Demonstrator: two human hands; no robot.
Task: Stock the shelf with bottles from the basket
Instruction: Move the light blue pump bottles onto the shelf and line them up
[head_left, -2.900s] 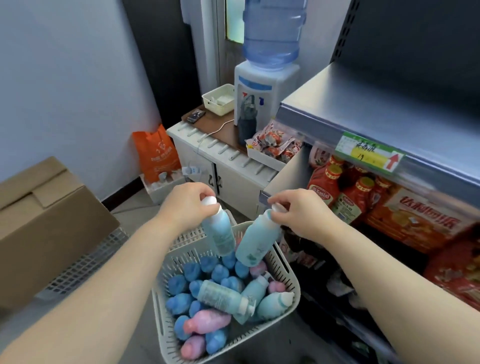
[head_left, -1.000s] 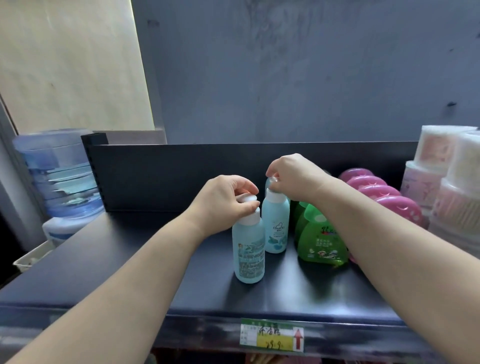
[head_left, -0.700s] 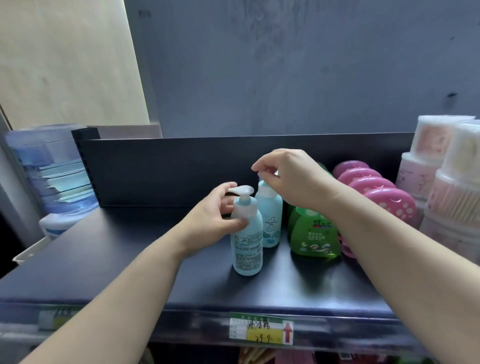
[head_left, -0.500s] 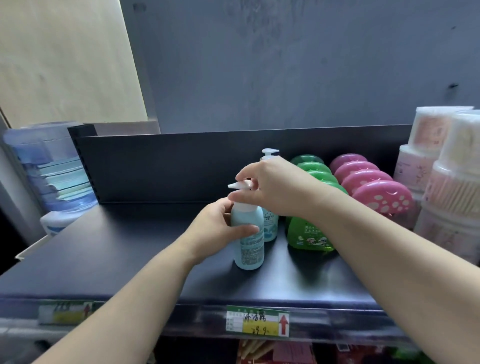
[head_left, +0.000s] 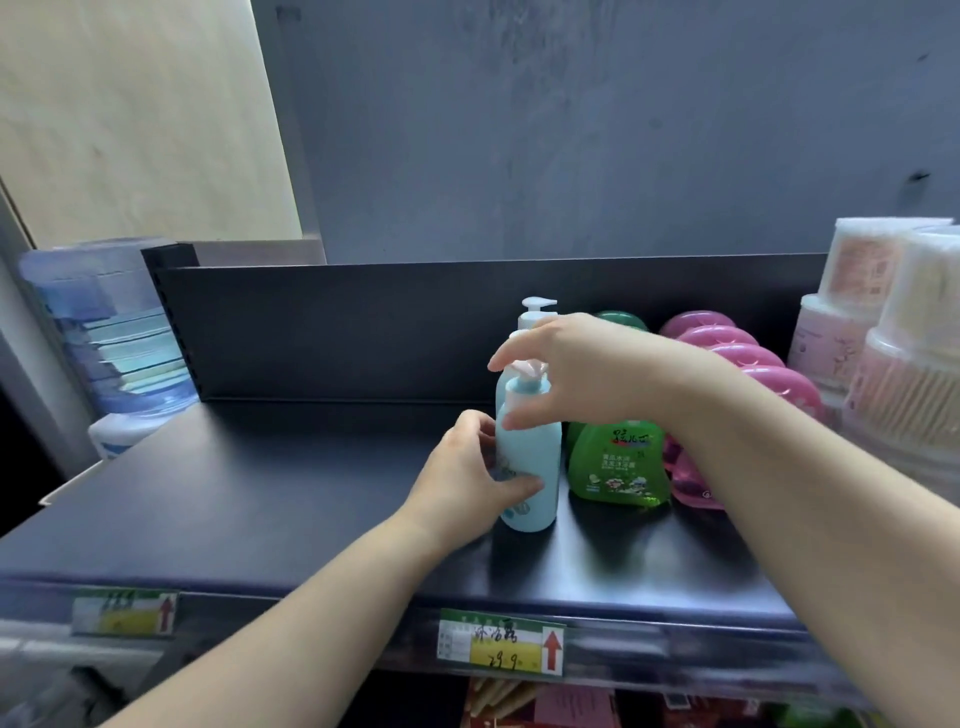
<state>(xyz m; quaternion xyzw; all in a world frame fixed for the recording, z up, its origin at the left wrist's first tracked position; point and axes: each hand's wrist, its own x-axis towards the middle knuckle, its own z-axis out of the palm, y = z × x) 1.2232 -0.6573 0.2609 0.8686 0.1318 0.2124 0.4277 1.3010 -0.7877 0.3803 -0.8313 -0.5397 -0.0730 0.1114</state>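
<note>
We are facing the black shelf (head_left: 260, 493), with a blue water jug (head_left: 114, 332) standing beyond its left end and stacked clear tubs (head_left: 883, 338) at its right end. A row of pink domed cases (head_left: 748, 358) is running front to back beside the tubs, with a green bottle (head_left: 618, 462) just left of them. We are holding the pale blue pump bottle (head_left: 535, 457) upright on the shelf, just beside the green bottle. The left hand (head_left: 462, 473) is gripping its lower body, and the right hand (head_left: 587, 374) is curling fingers and thumb about its pump head. A second pump bottle (head_left: 535, 312) is standing directly behind it. A price tag (head_left: 501, 644) is sitting on the shelf's front edge.
</note>
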